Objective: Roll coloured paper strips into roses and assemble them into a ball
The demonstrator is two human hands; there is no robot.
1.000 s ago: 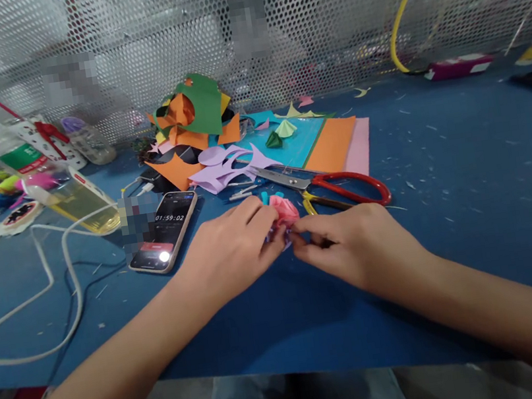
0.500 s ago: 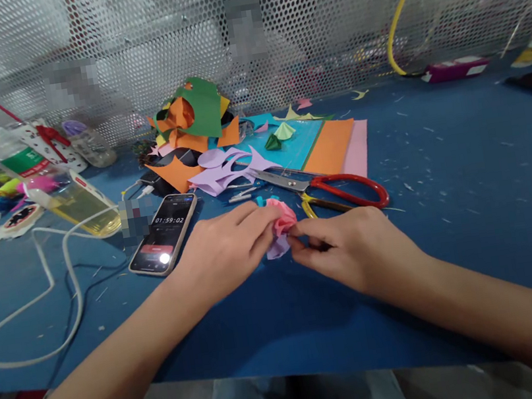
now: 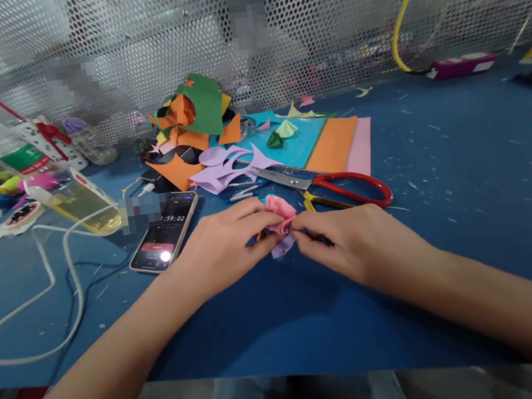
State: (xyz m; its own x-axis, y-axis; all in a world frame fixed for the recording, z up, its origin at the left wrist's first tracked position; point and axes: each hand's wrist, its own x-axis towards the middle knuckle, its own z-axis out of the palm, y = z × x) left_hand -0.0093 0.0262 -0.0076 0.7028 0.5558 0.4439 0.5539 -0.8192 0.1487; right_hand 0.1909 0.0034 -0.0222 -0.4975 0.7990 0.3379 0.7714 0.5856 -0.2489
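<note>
A ruffled paper flower (image 3: 281,206), pink on top with lilac paper below and a bit of blue behind, is held between both hands above the blue table. My left hand (image 3: 225,240) pinches it from the left, thumb underneath and fingers over the side. With thumb and forefinger, my right hand (image 3: 359,239) grips its right edge. Fingers cover part of the flower, so its underside is hidden. Just behind my hands lie large scissors (image 3: 352,190) with red and yellow handles, blades pointing left.
Lilac scraps (image 3: 231,166), orange and green offcuts (image 3: 204,105) and coloured sheets (image 3: 332,144) lie behind the scissors. Two small folded green pieces (image 3: 281,133) rest on the blue sheet. Left are a phone (image 3: 166,233), a white cable (image 3: 75,288) and a tilted bottle (image 3: 84,203).
The fingers have shifted slightly on the flower, and more of its pink ruffle now shows opened out between them. Both hands stay in nearly the same place.
</note>
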